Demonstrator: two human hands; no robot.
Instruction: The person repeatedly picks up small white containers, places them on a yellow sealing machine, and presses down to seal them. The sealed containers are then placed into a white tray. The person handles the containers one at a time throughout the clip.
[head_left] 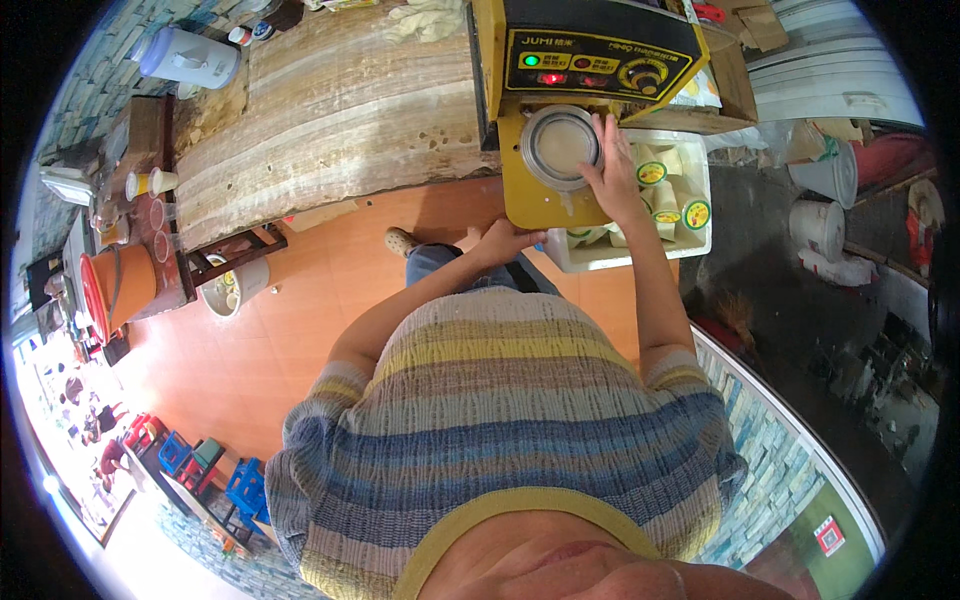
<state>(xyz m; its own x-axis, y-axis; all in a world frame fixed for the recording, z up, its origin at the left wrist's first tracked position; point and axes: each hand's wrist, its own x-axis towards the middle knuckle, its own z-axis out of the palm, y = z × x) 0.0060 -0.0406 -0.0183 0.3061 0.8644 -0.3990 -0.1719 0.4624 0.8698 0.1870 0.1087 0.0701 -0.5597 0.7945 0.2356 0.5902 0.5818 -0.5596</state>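
Note:
A round metal ring holder sits on the yellow base plate of a cup sealing machine. In the ring stands a cup with a pale, whitish top. My right hand lies along the right side of the ring, fingers stretched forward and thumb apart, touching its rim. At the front edge of the plate is my left hand, its fingers curled and partly hidden. A small blue bit shows beside its thumb, and what it holds, if anything, cannot be made out.
Right of the machine stands a white foam box of pale cups with green-yellow lids. A worn wooden table extends left, with a jug at its far end. An orange bucket and a white bin stand lower left.

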